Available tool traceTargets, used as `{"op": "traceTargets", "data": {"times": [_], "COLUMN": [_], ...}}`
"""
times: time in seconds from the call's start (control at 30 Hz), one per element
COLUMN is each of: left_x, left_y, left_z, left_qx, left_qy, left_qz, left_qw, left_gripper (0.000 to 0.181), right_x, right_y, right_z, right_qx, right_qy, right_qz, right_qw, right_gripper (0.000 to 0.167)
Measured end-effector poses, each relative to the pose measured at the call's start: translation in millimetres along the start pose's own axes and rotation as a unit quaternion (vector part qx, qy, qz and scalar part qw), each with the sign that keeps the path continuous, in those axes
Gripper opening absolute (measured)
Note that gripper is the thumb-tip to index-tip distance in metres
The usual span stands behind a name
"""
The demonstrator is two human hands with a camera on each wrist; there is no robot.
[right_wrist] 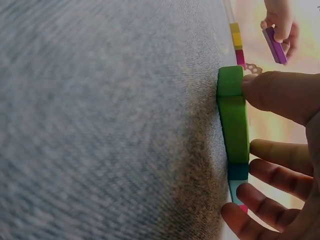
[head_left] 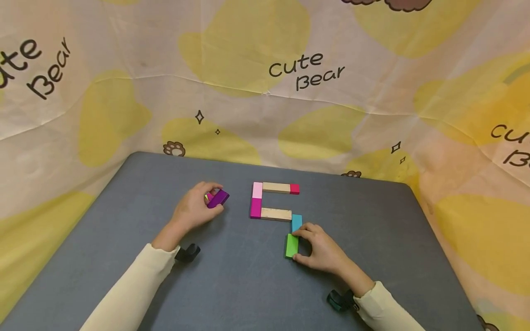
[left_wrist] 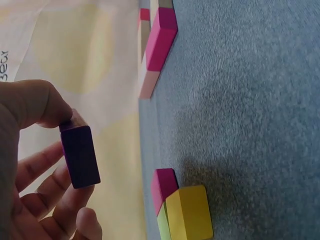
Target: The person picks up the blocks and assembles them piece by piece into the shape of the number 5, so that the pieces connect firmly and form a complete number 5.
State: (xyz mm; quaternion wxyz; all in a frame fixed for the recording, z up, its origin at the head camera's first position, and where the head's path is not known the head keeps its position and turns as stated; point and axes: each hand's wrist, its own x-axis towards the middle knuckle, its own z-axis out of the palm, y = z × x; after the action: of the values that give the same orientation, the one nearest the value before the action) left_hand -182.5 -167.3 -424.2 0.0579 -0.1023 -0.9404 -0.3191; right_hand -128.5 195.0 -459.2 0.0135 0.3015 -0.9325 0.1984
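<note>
My left hand holds a purple block between thumb and fingers, above the table. Below it on the table, partly hidden by the hand in the head view, lie a yellow block, a magenta block and a light green one. My right hand pinches a green block by its two ends, thumb at the near end. The green block lies on the table against the near end of a blue block, offset slightly left.
The blue block's far end meets a plain wooden block. From there a magenta block, a pink block, another wooden block and a short red block continue the outline. A patterned cloth hangs behind the grey table.
</note>
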Motion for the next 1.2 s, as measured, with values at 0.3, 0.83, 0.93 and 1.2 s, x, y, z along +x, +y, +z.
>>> {"op": "traceTargets", "data": {"times": [0.3, 0.83, 0.93, 1.2], "left_x": [-4.4, -16.4, -19.4, -26.2], "left_y": [9.3, 23.4, 26.1, 37.3], "left_z": [4.9, 23.9, 29.8, 44.9], "left_qx": [0.003, -0.019, -0.020, -0.011], "left_qy": [-0.004, -0.039, -0.044, -0.087], "left_qz": [0.006, 0.086, 0.097, 0.109], "left_qw": [1.0000, 0.9954, 0.9941, 0.9901], "left_gripper": [0.046, 0.038, 0.038, 0.037], "right_x": [-0.7, -0.3, -0.1, 0.2], "right_y": [0.0, -2.4, -2.6, -4.5], "right_z": [1.0, 0.0, -0.5, -2.2], "right_qx": [-0.008, -0.006, -0.007, -0.010], "right_qy": [0.006, -0.009, -0.011, -0.016], "right_qz": [0.014, 0.028, 0.030, 0.034], "right_qw": [0.9999, 0.9995, 0.9995, 0.9993], "right_gripper": [0.049, 0.050, 0.050, 0.049]}}
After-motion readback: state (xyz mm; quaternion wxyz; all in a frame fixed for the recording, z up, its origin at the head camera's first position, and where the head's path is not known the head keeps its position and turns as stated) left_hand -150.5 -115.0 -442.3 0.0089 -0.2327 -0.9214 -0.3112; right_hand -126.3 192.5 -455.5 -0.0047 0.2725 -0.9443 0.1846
